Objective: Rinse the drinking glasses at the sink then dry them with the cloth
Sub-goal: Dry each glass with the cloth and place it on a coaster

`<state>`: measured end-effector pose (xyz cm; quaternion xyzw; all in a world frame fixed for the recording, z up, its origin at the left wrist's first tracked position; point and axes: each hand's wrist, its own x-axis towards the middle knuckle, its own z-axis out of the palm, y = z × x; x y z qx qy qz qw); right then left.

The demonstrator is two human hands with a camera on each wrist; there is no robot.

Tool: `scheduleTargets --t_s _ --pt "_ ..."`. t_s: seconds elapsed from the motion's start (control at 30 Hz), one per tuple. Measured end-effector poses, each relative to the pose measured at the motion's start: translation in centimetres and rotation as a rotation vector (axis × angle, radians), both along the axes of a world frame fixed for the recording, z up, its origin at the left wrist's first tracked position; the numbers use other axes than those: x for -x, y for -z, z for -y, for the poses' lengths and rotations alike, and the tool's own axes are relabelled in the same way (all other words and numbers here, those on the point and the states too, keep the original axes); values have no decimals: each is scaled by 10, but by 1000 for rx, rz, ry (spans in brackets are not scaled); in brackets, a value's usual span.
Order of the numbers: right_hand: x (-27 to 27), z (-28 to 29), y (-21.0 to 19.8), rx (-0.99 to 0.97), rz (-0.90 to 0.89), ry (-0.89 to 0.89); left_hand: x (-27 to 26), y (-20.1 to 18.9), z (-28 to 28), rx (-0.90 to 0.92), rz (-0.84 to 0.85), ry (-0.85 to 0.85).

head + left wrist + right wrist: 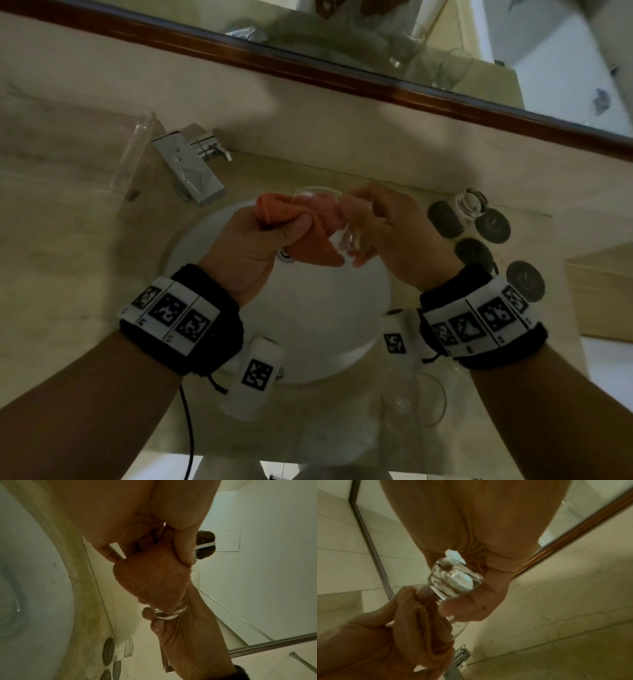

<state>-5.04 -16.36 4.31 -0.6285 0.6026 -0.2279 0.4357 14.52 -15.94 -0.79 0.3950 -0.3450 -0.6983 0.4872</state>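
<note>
**Drying one glass over the basin**

Right now the right hand (pixel 394 233) curls round the thick base of a clear drinking glass (pixel 453 580), held tilted above the sink (pixel 359 308). The left hand (pixel 253 246) clutches a bunched orange cloth (pixel 150 578) pushed into the glass mouth.

To do this well, I judge the right hand should keep a firm hold low on the base while the left twists the cloth against the inner wall, then wipes the rim and outside; wet glass slips easily.

Counted: one cloth; three glasses in all, one held, one by the coasters (pixel 471 204), one on the near counter (pixel 414 399). Four dark round coasters (pixel 525 281) lie right of the basin. One tap (pixel 191 168).
</note>
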Motion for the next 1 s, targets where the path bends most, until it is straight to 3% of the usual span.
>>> scheduleTargets --t_s 0.1,0.17,0.37,0.6,0.7,0.83,1.0 --pt "7 0 5 140 -52 -112 -1 -1 2 -27 -37 -17" --pt "11 -2 9 198 7 -116 1 -1 2 -11 -30 -12" --pt "0 2 5 -62 139 80 6 -7 3 3 -28 7" --pt "15 2 14 126 48 -124 9 -2 4 -27 -14 -16" --pt "18 0 18 146 138 -66 12 1 4 -38 -13 1" --pt "9 1 15 -44 179 148 15 -2 3 -32 -16 7" --pt "13 -2 14 15 181 39 15 -2 4 -36 -32 27"
